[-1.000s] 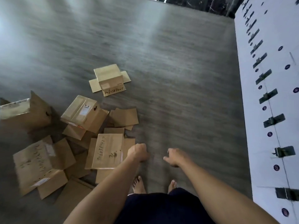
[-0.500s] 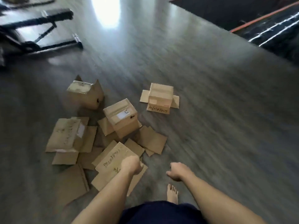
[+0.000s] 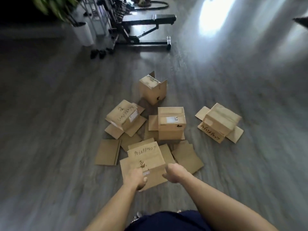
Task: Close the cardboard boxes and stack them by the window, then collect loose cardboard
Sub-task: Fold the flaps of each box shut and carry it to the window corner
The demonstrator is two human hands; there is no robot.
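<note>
1. Head view: since half a second ago the look has swung left, so a black exercise bench (image 3: 146, 29) and a white planter (image 3: 83, 35) now stand far beyond the pile, and both hands have come forward over the nearest box.
2. The left hand (image 3: 135, 178) and right hand (image 3: 175, 175) hang loosely curled above the near edge of the numbered box (image 3: 145, 157), holding nothing; whether they touch it I cannot tell.
3. Progress, by my judgement: barely begun. Nothing is stacked, and no window shows.
4. Beyond the numbered box sits the labelled box (image 3: 171, 122), its flaps splayed on the floor (image 3: 50, 114). Left of that lies a tilted box (image 3: 123, 116); right of it, a flap-spread box (image 3: 220, 121); beyond it, an upright box (image 3: 152, 89) with flaps raised.
5. Loose cardboard sheets (image 3: 107, 152) lie flat around the numbered box, uncollected.
</note>
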